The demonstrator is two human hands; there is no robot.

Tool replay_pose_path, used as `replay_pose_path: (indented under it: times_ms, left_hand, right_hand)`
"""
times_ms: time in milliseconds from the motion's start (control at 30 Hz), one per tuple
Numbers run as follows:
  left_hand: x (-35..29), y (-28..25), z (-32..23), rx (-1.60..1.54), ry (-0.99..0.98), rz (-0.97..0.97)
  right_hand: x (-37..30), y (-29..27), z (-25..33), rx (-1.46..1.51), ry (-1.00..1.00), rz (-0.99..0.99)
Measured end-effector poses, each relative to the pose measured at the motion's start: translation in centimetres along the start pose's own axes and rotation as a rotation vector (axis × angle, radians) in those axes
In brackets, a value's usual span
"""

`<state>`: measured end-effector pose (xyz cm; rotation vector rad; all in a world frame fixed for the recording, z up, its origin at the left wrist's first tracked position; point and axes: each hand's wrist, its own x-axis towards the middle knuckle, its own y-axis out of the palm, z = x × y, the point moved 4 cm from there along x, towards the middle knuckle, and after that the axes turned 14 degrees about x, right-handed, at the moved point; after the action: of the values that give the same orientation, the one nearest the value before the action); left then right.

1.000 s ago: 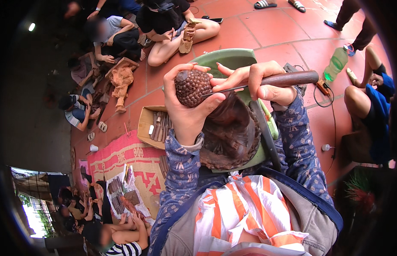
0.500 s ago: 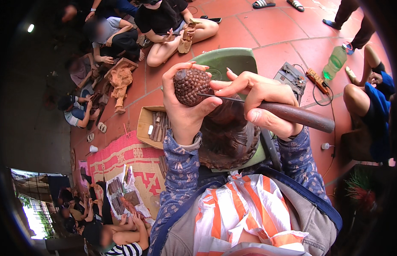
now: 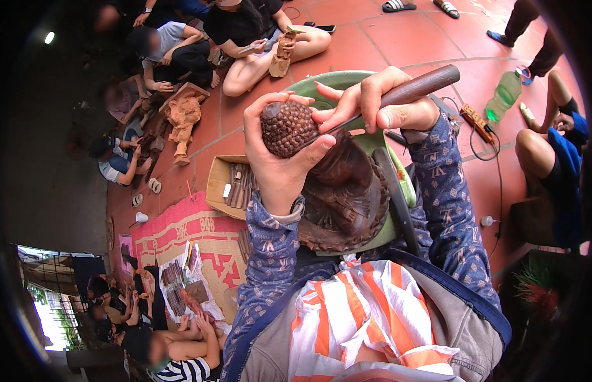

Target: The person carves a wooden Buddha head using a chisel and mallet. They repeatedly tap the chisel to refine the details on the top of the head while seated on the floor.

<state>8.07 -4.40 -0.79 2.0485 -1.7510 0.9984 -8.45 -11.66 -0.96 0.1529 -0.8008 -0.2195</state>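
Observation:
A dark wooden statue leans in front of me, its round head covered in rows of small carved knobs. My left hand wraps round that head from the left, fingers over the far side and thumb along the near side. In my right hand is a carving tool with a thick brown wooden handle and a thin metal shaft. Its shaft slants down-left to the near right side of the knobs, by my left thumb; the exact tip is hard to make out. My right fingertips rest close to the head.
Behind the statue is a green plastic chair. A cardboard box of carving tools stands to the left, beside a patterned mat. At right are a power strip and a green bottle. Several people sit around.
My right hand has swung the tool's handle from pointing down-right to up-right, and the shaft now meets the head lower down. My left hand keeps its hold on the head.

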Motion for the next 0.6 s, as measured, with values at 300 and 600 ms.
replay_pose_path:
  times_ms: [300, 600]
  left_hand:
    - [0.2, 0.1, 0.0, -0.032, 0.002, 0.004]
    - [0.0, 0.1, 0.0, -0.017, -0.007, 0.001]
  right_hand:
    - [-1.2, 2.6, 0.5, -0.149, -0.147, -0.096]
    - [-0.7, 1.2, -0.1, -0.075, -0.072, -0.086]
